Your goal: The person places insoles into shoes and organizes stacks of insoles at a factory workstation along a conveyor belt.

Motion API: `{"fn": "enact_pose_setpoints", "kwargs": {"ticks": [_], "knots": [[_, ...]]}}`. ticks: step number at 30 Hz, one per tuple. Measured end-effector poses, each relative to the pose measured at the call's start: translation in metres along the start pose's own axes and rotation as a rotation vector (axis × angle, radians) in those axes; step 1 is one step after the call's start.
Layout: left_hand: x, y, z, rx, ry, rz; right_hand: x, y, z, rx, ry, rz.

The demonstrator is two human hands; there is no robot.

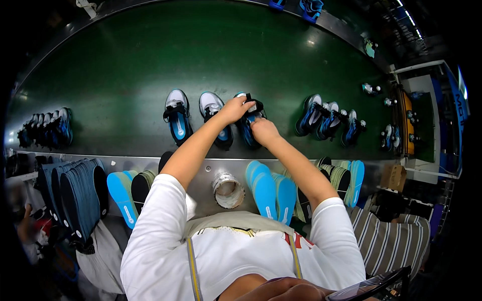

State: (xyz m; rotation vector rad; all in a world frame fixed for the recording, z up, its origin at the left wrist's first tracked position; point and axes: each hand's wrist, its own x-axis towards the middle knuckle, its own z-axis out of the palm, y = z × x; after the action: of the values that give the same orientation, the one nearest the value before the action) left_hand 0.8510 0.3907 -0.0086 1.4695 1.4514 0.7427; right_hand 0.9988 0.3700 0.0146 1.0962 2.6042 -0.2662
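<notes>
A black, blue and white sneaker (245, 131) lies on the green surface, toe pointing away from me. My left hand (236, 109) is closed at the sneaker's black tongue and strap, its fingers pinching there. My right hand (264, 131) is bent against the heel-side opening of the same sneaker, closed on its edge; its fingertips are partly hidden in the opening. Just left of it, partly behind my left forearm, rests a second sneaker (224, 135). Further left is a third sneaker (179, 125) with a bright blue insole showing inside.
Rows of similar sneakers (329, 120) stand at right and sneakers (45, 128) at far left on the green belt (150, 55). Along its near metal edge are blue insoles (262, 188), dark insoles (80, 195) and a crusted white pot (228, 190). Someone in a striped garment (389, 238) is at right.
</notes>
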Motion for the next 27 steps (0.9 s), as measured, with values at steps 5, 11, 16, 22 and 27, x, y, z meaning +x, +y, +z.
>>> {"fn": "enact_pose_setpoints", "kwargs": {"ticks": [5, 11, 16, 22, 27], "knots": [[-0.001, 0.000, -0.002, 0.012, 0.004, 0.016, 0.000, -0.002, 0.000, -0.103, -0.018, -0.069], [-0.001, 0.003, -0.004, 0.044, 0.008, -0.004, 0.004, 0.001, 0.003, -0.131, -0.029, -0.096], [-0.003, 0.000, -0.008, 0.021, -0.040, -0.004, 0.017, -0.004, -0.009, -0.216, -0.350, -0.064], [-0.003, 0.004, -0.013, 0.000, -0.079, -0.054, 0.026, -0.006, -0.014, -0.292, -0.496, -0.087], [-0.004, 0.006, -0.011, -0.116, -0.083, -0.077, 0.038, -0.005, -0.005, -0.381, -0.534, -0.156]]}}
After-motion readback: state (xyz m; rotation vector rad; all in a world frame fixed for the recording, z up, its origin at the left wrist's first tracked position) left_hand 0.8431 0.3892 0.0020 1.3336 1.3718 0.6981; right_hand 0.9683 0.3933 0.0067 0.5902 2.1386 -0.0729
